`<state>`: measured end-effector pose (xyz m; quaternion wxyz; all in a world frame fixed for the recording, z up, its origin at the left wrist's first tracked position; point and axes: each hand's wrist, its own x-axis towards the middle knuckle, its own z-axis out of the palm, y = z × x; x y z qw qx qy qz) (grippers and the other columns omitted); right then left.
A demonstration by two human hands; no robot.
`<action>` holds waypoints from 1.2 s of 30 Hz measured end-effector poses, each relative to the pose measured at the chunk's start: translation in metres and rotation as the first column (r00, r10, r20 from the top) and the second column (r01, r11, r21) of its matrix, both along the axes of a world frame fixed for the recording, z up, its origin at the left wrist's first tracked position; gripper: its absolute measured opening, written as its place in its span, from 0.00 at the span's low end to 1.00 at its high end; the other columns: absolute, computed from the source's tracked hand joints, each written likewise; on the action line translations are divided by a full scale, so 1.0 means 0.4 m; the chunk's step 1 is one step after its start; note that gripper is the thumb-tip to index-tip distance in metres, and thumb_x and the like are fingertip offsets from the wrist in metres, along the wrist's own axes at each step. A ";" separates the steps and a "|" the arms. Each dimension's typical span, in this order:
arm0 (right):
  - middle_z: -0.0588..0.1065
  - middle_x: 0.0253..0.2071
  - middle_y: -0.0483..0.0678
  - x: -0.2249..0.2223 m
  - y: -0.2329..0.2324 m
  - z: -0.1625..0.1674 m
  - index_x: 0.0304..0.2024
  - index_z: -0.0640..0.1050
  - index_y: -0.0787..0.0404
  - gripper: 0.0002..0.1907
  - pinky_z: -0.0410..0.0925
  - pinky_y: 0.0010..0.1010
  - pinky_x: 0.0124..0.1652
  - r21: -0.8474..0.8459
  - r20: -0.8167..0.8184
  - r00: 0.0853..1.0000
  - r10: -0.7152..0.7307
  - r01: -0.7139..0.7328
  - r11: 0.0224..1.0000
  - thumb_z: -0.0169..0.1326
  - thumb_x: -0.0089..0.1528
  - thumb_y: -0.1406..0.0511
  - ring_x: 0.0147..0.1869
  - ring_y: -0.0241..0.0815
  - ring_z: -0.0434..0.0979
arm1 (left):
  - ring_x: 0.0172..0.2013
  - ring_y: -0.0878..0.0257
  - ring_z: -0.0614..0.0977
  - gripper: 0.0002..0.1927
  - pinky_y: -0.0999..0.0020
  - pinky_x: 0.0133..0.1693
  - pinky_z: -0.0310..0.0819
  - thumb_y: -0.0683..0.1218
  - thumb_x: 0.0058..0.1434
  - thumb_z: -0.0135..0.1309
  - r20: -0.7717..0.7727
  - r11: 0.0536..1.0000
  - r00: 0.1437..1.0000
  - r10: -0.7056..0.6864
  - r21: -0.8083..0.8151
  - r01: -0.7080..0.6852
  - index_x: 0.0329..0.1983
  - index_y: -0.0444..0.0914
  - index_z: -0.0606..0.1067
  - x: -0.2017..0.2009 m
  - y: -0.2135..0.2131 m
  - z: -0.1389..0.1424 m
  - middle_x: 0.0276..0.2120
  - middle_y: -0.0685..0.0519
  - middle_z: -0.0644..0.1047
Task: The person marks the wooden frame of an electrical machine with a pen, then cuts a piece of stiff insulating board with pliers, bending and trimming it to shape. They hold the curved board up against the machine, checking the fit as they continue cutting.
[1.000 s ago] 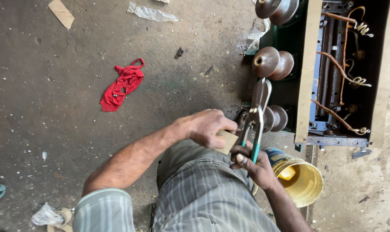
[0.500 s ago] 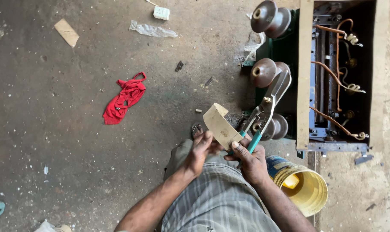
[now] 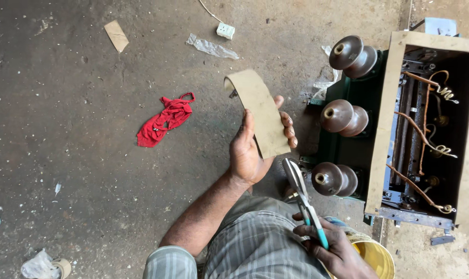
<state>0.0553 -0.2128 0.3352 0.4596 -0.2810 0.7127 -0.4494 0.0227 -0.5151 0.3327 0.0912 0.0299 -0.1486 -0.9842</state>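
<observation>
Strip and snips held above the floor

Left hand [image 3: 250, 152] grips one tan card strip [image 3: 260, 111] at frame centre, fingers [image 3: 288, 126] wrapped round its edge. Right hand [image 3: 338, 248], lower right, is closed on one pair of snips [image 3: 301, 194]. Keeping the strip taut would likely aid a clean cut. Three brown insulators [image 3: 343, 116] stand right; one red rag [image 3: 165, 119] lies left.

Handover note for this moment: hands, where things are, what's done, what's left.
Left hand: holds a curved tan card strip up over the floor.
Right hand: grips snips by the teal handles, blades shut, clear of the strip.
Nearby: open transformer box with three brown insulators, yellow bucket, red rag on the floor.
Done: strip is a separate piece.
Left: any trimming; strip not fitted anywhere.
</observation>
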 end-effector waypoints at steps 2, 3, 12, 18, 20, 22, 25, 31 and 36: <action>0.68 0.66 0.51 -0.002 -0.013 -0.001 0.51 0.82 0.65 0.22 0.72 0.37 0.55 0.084 0.182 0.980 -0.085 0.070 0.994 0.54 0.54 0.75 0.62 0.48 0.75 | 0.46 0.56 0.78 0.39 0.54 0.50 0.77 0.68 0.74 0.36 0.003 1.000 1.000 -0.022 0.016 0.022 0.75 0.36 0.60 -0.009 -0.001 0.023 0.49 0.45 0.72; 0.67 0.67 0.50 -0.002 -0.020 0.001 0.50 0.83 0.65 0.21 0.73 0.37 0.53 0.129 0.271 0.954 -0.129 0.097 0.987 0.54 0.54 0.75 0.60 0.49 0.78 | 0.46 0.56 0.78 0.40 0.54 0.49 0.77 0.69 0.74 0.36 0.002 1.000 1.000 -0.023 -0.010 0.023 0.75 0.35 0.60 -0.010 0.003 0.032 0.49 0.46 0.72; 0.65 0.68 0.51 -0.005 -0.050 0.044 0.51 0.82 0.68 0.24 0.69 0.36 0.59 0.106 0.222 0.975 -0.030 0.007 0.994 0.53 0.51 0.72 0.68 0.48 0.73 | 0.42 0.60 0.77 0.44 0.59 0.43 0.76 0.72 0.75 0.35 0.031 0.999 0.998 -0.049 -0.007 0.049 0.77 0.33 0.60 0.000 0.043 0.047 0.45 0.48 0.72; 0.64 0.69 0.53 -0.003 -0.050 0.069 0.51 0.82 0.69 0.27 0.63 0.38 0.64 0.085 0.169 0.985 0.035 -0.050 0.995 0.55 0.48 0.73 0.71 0.51 0.63 | 0.41 0.60 0.77 0.43 0.59 0.43 0.76 0.73 0.75 0.35 0.000 0.997 0.997 -0.075 -0.011 0.075 0.74 0.33 0.59 0.011 0.040 0.049 0.43 0.48 0.72; 0.63 0.68 0.50 -0.004 -0.052 0.075 0.53 0.82 0.67 0.27 0.68 0.37 0.60 0.143 0.226 0.974 0.013 -0.046 0.989 0.55 0.50 0.72 0.70 0.50 0.65 | 0.39 0.61 0.77 0.43 0.59 0.43 0.76 0.72 0.75 0.35 -0.006 0.995 0.996 -0.089 0.033 0.089 0.74 0.34 0.59 0.011 0.042 0.050 0.43 0.48 0.72; 0.63 0.68 0.50 0.000 -0.055 0.078 0.52 0.82 0.66 0.26 0.69 0.37 0.59 0.154 0.223 0.975 0.016 -0.052 0.987 0.54 0.50 0.72 0.69 0.49 0.66 | 0.39 0.61 0.76 0.43 0.58 0.43 0.76 0.72 0.75 0.35 -0.008 0.996 0.996 -0.087 0.023 0.088 0.74 0.34 0.59 0.014 0.045 0.049 0.43 0.48 0.72; 0.65 0.67 0.50 0.003 -0.059 0.079 0.50 0.83 0.67 0.23 0.68 0.35 0.60 0.142 0.141 0.989 0.046 -0.066 0.988 0.55 0.50 0.73 0.68 0.48 0.66 | 0.39 0.61 0.76 0.43 0.59 0.43 0.75 0.72 0.76 0.35 -0.012 0.996 0.996 -0.086 0.004 0.086 0.74 0.33 0.58 0.014 0.048 0.047 0.43 0.48 0.71; 0.67 0.64 0.50 0.015 -0.061 0.076 0.48 0.84 0.66 0.22 0.70 0.34 0.58 0.130 0.124 0.992 0.030 -0.046 0.990 0.53 0.50 0.74 0.65 0.48 0.70 | 0.41 0.60 0.76 0.43 0.60 0.42 0.75 0.72 0.75 0.35 0.011 0.997 0.997 -0.080 -0.020 0.080 0.75 0.33 0.57 0.019 0.056 0.053 0.42 0.48 0.71; 0.67 0.64 0.49 0.021 -0.059 0.070 0.49 0.84 0.64 0.25 0.71 0.36 0.55 0.183 0.200 0.980 -0.021 -0.016 0.983 0.53 0.49 0.75 0.64 0.48 0.71 | 0.40 0.61 0.76 0.45 0.61 0.41 0.75 0.72 0.75 0.35 0.013 0.993 0.996 -0.087 -0.075 0.088 0.78 0.33 0.57 0.023 0.061 0.060 0.43 0.48 0.71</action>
